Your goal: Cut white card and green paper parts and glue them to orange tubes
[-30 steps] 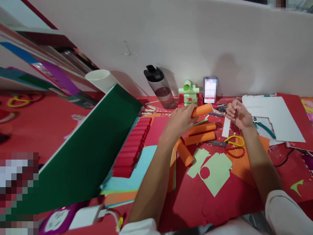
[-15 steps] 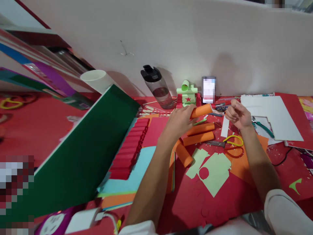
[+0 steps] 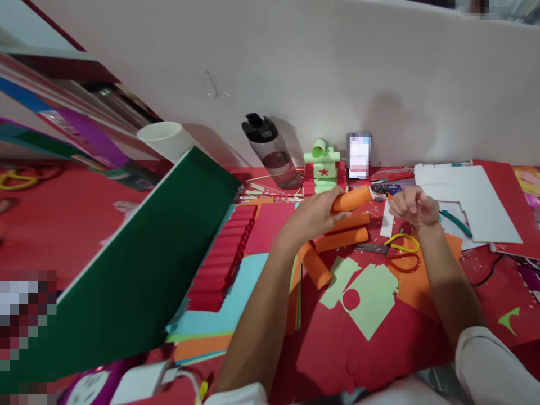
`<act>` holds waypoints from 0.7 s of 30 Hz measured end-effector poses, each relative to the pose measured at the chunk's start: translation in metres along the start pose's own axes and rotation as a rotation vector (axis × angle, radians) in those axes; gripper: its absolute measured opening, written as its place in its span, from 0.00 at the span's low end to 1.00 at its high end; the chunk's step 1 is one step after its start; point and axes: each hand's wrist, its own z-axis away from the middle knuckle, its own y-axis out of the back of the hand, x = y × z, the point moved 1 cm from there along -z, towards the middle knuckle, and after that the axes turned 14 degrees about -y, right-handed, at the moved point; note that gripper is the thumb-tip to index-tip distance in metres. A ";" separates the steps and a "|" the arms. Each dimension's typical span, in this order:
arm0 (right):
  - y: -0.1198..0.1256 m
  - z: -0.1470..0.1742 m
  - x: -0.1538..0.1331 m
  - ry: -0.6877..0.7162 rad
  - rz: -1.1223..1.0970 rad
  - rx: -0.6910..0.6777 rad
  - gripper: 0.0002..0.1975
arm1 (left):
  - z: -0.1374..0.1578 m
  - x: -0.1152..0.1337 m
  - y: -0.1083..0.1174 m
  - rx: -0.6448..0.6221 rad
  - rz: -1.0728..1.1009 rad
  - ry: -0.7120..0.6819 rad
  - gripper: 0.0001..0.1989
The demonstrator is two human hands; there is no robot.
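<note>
My left hand (image 3: 318, 215) is closed around one end of an orange paper tube (image 3: 353, 198), its far end pointing right. Just under it lie more orange paper tubes (image 3: 343, 239), and another tube (image 3: 315, 264) slants toward me. My right hand (image 3: 415, 206) hovers to the right of the held tube, apart from it, with fingers curled in; anything in them is hidden. Yellow-and-red handled scissors (image 3: 386, 248) lie below my right hand. A white paper strip (image 3: 387, 219) is just left of it. Green paper scraps (image 3: 373, 292) lie nearer me.
A green paper model with a red star (image 3: 324, 171), a water bottle (image 3: 276, 160) and a phone (image 3: 359, 157) stand along the wall. Folded red paper (image 3: 223, 259) rests on coloured sheets at left, beside a green board (image 3: 160, 259). Teal-handled pliers (image 3: 458, 223) lie right.
The held orange tube has tilted and dropped slightly, staying in my left hand. My right hand has lowered a little and turned, fingers still curled.
</note>
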 end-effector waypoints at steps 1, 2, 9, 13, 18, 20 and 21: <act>0.000 0.001 0.001 0.000 0.000 -0.037 0.31 | 0.000 0.002 0.001 0.043 0.107 -0.010 0.18; -0.002 0.001 0.001 0.002 -0.006 -0.074 0.31 | -0.001 0.004 0.001 0.094 0.227 -0.024 0.19; -0.025 -0.005 -0.003 0.050 -0.018 -0.320 0.26 | -0.008 0.028 -0.011 0.271 0.917 -0.081 0.23; -0.031 -0.008 0.003 -0.008 -0.002 -0.323 0.27 | -0.014 0.035 -0.024 0.233 1.072 -0.066 0.25; -0.029 -0.008 0.011 -0.002 0.018 -0.374 0.24 | -0.019 0.034 -0.031 0.264 1.032 -0.085 0.23; -0.028 -0.008 0.014 -0.019 0.023 -0.395 0.24 | -0.019 0.033 -0.032 0.265 0.983 -0.082 0.23; -0.027 -0.008 0.015 -0.034 0.026 -0.398 0.24 | -0.019 0.032 -0.032 0.265 0.967 -0.077 0.23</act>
